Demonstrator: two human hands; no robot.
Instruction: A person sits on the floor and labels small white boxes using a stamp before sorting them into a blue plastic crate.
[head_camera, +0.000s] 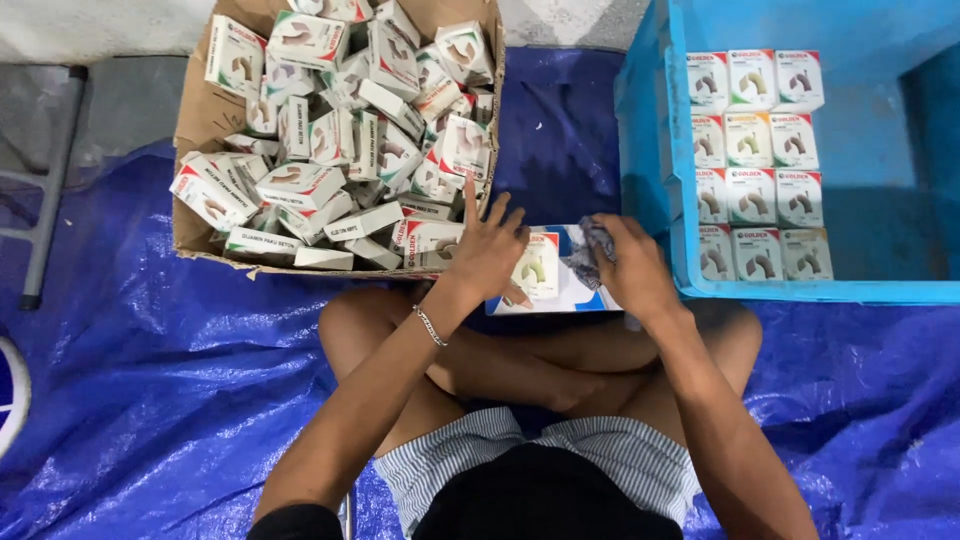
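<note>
Centre frame: left hand (487, 245), fingers spread open, rests on a small white box (541, 266) on the lap. Right hand (630, 268) is closed around a grey cloth (598, 238) just beside it. Cardboard carton (200, 120) upper left; blue crate (650, 130) upper right.

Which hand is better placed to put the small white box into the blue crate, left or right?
Probably the right hand. It holds a grey cloth and sits beside the blue crate. The left hand rests on the small white box, nearer the cardboard carton.
</note>
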